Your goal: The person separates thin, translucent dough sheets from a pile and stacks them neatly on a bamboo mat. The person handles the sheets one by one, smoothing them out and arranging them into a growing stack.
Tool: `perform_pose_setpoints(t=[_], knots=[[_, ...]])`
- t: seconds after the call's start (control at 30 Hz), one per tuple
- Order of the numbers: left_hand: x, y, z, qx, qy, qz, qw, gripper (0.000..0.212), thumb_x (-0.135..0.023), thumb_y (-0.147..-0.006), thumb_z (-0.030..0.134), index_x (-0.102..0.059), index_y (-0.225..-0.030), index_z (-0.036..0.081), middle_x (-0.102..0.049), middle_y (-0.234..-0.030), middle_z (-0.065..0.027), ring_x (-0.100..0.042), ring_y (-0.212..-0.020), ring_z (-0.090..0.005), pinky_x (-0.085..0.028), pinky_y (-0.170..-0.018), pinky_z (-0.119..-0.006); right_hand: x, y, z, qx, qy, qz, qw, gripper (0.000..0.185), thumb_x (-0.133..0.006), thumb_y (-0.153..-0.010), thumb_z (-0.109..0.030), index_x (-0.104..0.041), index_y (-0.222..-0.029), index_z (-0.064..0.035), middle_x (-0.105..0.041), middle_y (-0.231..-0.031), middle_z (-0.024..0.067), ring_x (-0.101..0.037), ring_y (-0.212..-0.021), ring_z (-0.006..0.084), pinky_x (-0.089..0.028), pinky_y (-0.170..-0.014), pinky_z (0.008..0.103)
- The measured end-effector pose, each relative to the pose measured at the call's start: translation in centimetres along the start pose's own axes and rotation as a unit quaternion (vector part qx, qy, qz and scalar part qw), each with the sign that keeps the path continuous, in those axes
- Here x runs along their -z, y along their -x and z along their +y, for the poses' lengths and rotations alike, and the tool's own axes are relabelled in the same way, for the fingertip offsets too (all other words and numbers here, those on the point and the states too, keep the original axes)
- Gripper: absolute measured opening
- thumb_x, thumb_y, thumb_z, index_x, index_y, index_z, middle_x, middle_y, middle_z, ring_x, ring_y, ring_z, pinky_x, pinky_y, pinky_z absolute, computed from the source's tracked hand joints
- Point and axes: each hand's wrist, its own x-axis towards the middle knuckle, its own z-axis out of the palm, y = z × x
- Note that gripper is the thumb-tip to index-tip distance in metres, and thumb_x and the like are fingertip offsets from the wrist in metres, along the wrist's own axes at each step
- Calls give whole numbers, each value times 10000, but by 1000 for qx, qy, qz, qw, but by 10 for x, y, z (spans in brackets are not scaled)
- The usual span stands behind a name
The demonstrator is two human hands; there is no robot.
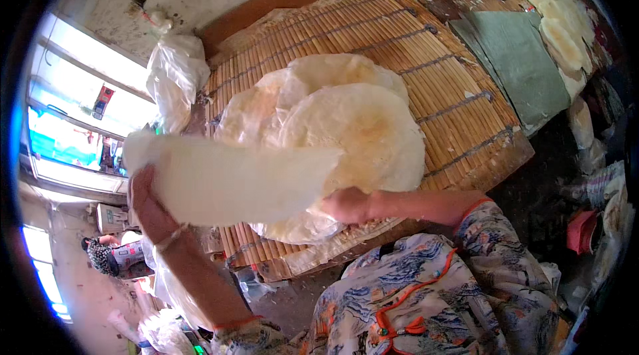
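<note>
My left hand [143, 186] is raised at the left and grips one end of a thin, pale, floppy sheet [239, 180], probably a thin flatbread. At the sheet's other end, my right hand [348, 205] is closed on its lower corner. The sheet hangs stretched between both hands, blurred, above a slatted mat [319, 30] bound with cord. Beneath it on the mat lie several overlapping round thin sheets [359, 125], off-white with yellowish-brown middles. The held sheet covers part of this pile. Most of my left fingers are hidden behind the sheet.
A plastic bag [174, 75] hangs on the wall by the window. Beyond the mat's right edge are a grey-green board [516, 60] and more pale sheets [561, 40]. Another person [120, 255] is at the lower left. A red container [581, 232] stands at the right.
</note>
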Motion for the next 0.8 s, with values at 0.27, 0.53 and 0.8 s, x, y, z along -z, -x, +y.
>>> perform_pose_setpoints(t=[0.27,0.53,0.8], knots=[[-106,-39,-45,91,163,-161,969,383,-498,-777,237,-505,-1058,-22,-563,-989,-135,-556,-914,-240,-471,-801,-334,65,85,107,-81,-88,402,908,80,-531,-717,-120,-502,-711,-45,-550,-650,135,-543,-584,290,-424,-526,394],[46,-27,-356,46,-279,-204,937,163,-579,-672,56,-587,-833,30,-580,-776,-78,-558,-750,-216,-475,-686,-325,56,154,142,-214,-230,303,900,62,-493,-736,-77,-524,-711,-29,-548,-591,99,-546,-571,205,-425,-532,328],[-13,18,-308,320,-82,-19,944,60,-560,-725,96,-528,-692,58,-514,-632,-37,-485,-518,-139,-398,-418,-261,61,89,135,-118,-108,310,937,94,-524,-713,-70,-523,-796,-27,-582,-718,107,-570,-684,238,-444,-580,359]])
